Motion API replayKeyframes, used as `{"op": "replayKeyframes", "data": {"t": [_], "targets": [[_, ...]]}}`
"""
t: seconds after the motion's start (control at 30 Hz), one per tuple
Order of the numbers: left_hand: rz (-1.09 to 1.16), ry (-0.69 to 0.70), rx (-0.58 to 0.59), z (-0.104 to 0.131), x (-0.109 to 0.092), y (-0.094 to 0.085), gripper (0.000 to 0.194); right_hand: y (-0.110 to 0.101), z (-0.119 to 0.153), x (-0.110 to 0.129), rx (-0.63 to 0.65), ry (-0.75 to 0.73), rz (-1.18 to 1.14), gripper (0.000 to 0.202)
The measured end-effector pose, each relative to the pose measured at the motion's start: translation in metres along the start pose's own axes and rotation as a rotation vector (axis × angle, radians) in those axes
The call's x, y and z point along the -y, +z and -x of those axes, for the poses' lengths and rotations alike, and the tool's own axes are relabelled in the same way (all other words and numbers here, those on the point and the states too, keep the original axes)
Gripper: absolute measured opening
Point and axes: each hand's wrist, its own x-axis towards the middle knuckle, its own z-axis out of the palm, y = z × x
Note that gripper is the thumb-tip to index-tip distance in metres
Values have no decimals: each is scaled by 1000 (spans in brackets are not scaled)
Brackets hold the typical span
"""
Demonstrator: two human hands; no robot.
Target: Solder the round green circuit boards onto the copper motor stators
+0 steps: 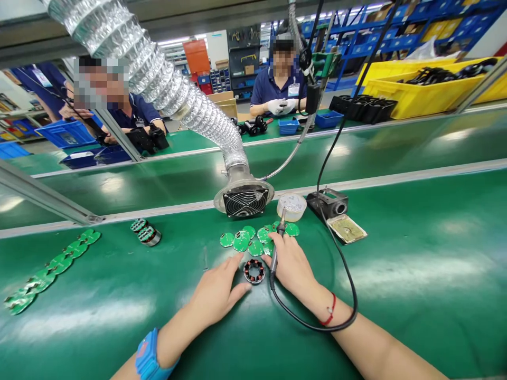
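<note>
Copper-coloured windings and black arms line the inside of a small metal ring (254,271) lying flat on the green bench top (222,348), in the space between my two hands. My left hand (214,293) is open, thumb and forefinger spread in a wide curve at the ring's left side; I cannot tell whether either tip touches it. My right hand (293,264) is closed around the handle of a soldering iron (274,256), held like an upright pen with its metal end pointing away from me, towards a pale round tub (292,207) beyond my fingers. Its black cable (356,303) loops across my right wrist, just by a red string.

The ring looks stiff and rather dense for its size, its outer rim smooth enough to slide on this shiny surface. The rim is the place to pinch, thumb and forefinger on opposite sides; the windings look delicate, and a squeeze there could nick them. The iron seems light, though its cable may tug; the grip is the safe part (the metal end, I would treat as hot).

Just beyond my fingertips lie loose round green boards (241,241), thin, rigid and probably brittle, best lifted by their edges. Farther off to the right of my right fingers sits a yellowish pad (347,229) in a tray.
</note>
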Motion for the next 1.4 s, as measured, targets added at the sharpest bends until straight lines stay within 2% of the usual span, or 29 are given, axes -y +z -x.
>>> {"op": "replayKeyframes", "data": {"t": [0.2,0.27,0.33,0.4,0.47,0.6,0.77,0.83,1.0,1.13,1.23,1.4], "targets": [[-18,17,-19,-2,3,-8,41,-10,-1,-6,-1,-60,-92,46],[-11,49,-22,-2,3,-10,37,-16,2,-4,-30,-174,-184,46],[5,86,-45,-1,2,-12,31,-22,6,2,-30,-349,-271,45],[10,104,-67,0,0,-14,22,-25,11,9,41,-497,-300,46],[-19,97,-63,3,-3,-15,17,-25,15,15,139,-559,-289,47],[-128,100,-18,6,-11,-10,31,-20,16,16,205,-560,-309,51],[-257,130,-31,7,-13,1,6,-18,15,12,215,-492,-309,53],[-261,139,-58,6,-13,1,12,-19,14,12,219,-456,-307,50],[-125,162,-161,3,-8,2,21,-17,14,12,220,-443,-380,49],[26,145,-289,-2,-9,9,19,-14,15,14,229,-442,-421,52],[133,105,-327,-6,-14,16,18,-13,14,16,235,-446,-449,51],[252,15,-329,-11,-22,23,13,-19,15,16,88,-470,-476,50]]}}
